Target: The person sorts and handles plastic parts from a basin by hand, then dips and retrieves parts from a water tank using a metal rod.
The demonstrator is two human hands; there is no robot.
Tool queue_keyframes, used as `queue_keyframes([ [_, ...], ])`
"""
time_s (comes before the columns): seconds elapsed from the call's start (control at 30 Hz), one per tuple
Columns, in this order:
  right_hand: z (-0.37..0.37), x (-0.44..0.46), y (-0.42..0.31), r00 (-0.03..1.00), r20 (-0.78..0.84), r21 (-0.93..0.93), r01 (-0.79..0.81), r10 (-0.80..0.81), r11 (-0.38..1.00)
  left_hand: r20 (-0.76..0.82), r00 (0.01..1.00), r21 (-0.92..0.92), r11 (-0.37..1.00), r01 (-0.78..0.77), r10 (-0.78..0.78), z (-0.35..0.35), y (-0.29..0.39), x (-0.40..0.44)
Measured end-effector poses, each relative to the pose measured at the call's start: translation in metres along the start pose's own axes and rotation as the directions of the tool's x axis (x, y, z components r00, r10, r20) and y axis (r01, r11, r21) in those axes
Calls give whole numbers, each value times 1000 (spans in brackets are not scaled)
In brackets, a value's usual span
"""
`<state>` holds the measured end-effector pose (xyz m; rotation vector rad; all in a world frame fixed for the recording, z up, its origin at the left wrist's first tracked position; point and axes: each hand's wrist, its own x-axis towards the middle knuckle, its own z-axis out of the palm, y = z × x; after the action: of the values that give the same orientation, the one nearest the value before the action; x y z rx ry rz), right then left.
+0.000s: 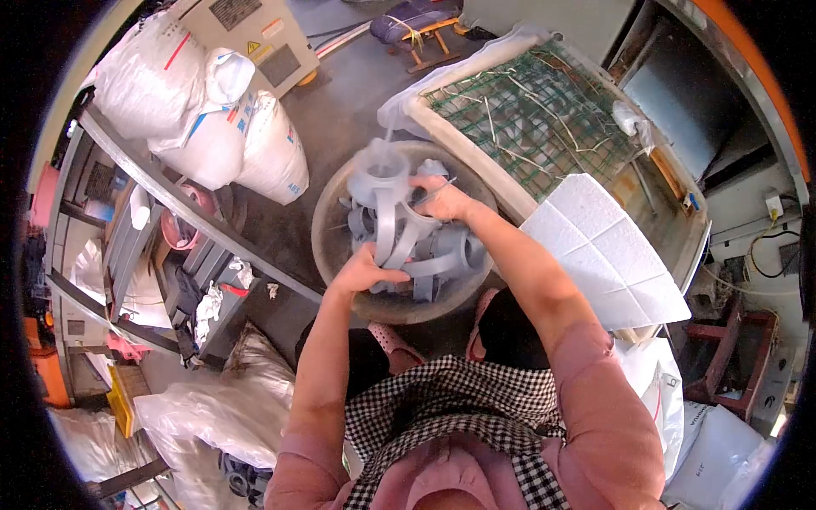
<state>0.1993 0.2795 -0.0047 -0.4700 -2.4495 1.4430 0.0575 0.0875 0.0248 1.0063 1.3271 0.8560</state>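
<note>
Both my hands are over a large round tub (327,255) heaped with grey moulded plastic parts (450,255). One grey plastic part (384,223), with a round collar at its top and curved bands below, is lifted above the heap. My left hand (367,270) is closed around its lower curved band, thumb pointing right. On the right side of the same part, my right hand (440,200) is closed with fingers curled. Part of those fingers is hidden, and a thin strand shows beside them. The part looks slightly blurred.
Stacked white sacks (272,153) stand at the left behind a grey metal rack (195,217). A shallow framed basin (476,161) with green netting is at the right. A white foam sheet (603,255) leans beside my right forearm. Plastic bags (212,416) lie at lower left.
</note>
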Motion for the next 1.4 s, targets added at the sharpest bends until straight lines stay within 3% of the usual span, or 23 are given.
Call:
queue_keyframes([
  [0.07,1,2,-2,988,-142,-174,-85,60,981,-38,999,-15,1000,-11,10,-6,-2,1],
  [0.27,8,1,-14,971,-176,-269,-208,164,941,15,985,132,976,-171,170,-9,-10,3],
  [0.3,7,2,-10,971,-176,-268,-206,162,941,10,992,132,983,-128,128,-6,-8,1],
  [0.37,2,5,-6,993,-101,-407,9,-55,913,6,996,132,987,-86,86,0,-2,-2],
  [0.4,1,5,-4,993,-100,-409,11,-57,913,-11,998,68,996,-60,61,4,0,-2],
  [0.47,-2,1,-21,976,-109,-337,-216,190,916,-28,999,-3,999,-38,37,5,0,-2],
  [0.57,8,0,-11,958,-172,-352,-277,228,894,-39,999,57,998,4,-2,2,-5,1],
  [0.7,18,-1,-9,968,-154,-350,-240,197,905,3,999,193,980,-48,49,6,-11,2],
  [0.77,33,5,7,935,-158,-630,-343,317,697,35,998,272,961,-59,51,11,-4,4],
  [0.8,34,6,13,934,-156,-627,-346,322,698,-32,999,308,951,-9,19,14,3,2],
  [0.87,29,11,22,939,-138,-576,-336,316,746,-114,993,329,943,45,-8,13,0,-2],
  [0.9,21,9,28,968,-71,-373,-248,239,894,-67,998,257,966,19,-2,2,-9,3],
  [0.93,8,2,28,970,-66,-378,-241,233,894,-19,1000,176,984,4,-1,-5,-15,3],
  [1.0,-19,-11,24,950,-150,-105,-289,272,951,-39,999,200,979,28,-21,-10,-14,-2],
  [1.03,-28,-10,27,951,-151,-105,-287,270,952,-10,1000,280,960,-1,4,-11,-13,-2],
  [1.1,-43,-11,35,969,-215,70,-105,118,992,28,999,350,936,-36,29,-9,-12,0],
  [1.13,-45,-13,27,968,-216,67,-112,125,991,69,998,403,915,-27,-1,-5,-7,-1],
  [1.2,-48,-11,-13,999,-43,46,2,0,999,116,993,458,889,-21,-36,0,-5,0],
  [1.23,-44,-13,-29,996,93,471,-57,15,880,127,992,464,885,-47,-14,1,-5,0],
  [1.27,-46,-13,-28,996,92,473,-56,14,879,134,991,470,880,-72,10,0,-5,0],
  [1.37,-53,-7,-32,984,122,756,-7,-129,655,143,990,521,851,-65,-12,-4,-1,-1],
  [1.4,-52,-5,-34,983,133,755,-15,-130,655,135,991,515,855,-60,-12,-5,-4,0],
])
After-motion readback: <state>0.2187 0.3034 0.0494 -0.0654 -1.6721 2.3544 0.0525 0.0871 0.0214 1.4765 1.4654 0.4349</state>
